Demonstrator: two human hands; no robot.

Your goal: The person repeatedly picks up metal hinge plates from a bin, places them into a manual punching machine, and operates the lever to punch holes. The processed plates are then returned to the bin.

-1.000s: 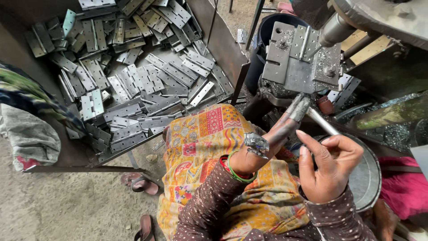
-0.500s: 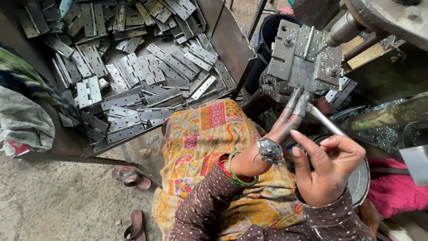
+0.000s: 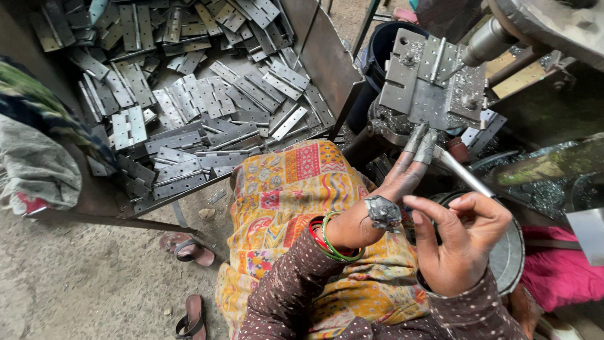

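**Fingers on the lever below the hinge jig**

Steel lever (image 3: 462, 171), a bare round bar, runs slantwise from the machine down toward the person's lap, just under a grey metal jig plate (image 3: 434, 82) that carries a hinge leaf and is dusted with bright swarf. The left hand (image 3: 384, 201) stretches forward with its fingers (image 3: 420, 141) straight and together, blackened with grease, their tips reaching the upper end of the lever just beneath the plate; it is extended, not clenched, and grips nothing that can be seen. A dull metal wrap sits on its thumb, and red and green bangles (image 3: 333, 242) ring the wrist. The right hand (image 3: 462, 242) hangs near the lower part of the lever, palm turned inward, fingers loosely curled with forefinger and thumb bent toward each other; whether they pinch some small piece cannot be told. Both arms wear a brown dotted sleeve.

Under the hands lies a round metal pan (image 3: 509, 252), partly hidden. A yellow patterned cloth (image 3: 296, 182) covers the person's knees. To the left, a sloping steel tray (image 3: 314, 56) holds a big heap of grey hinges (image 3: 189, 107). Sandals (image 3: 189, 249) lie on the dirt floor, and a bundle of cloth (image 3: 38, 164) rests at the far left.
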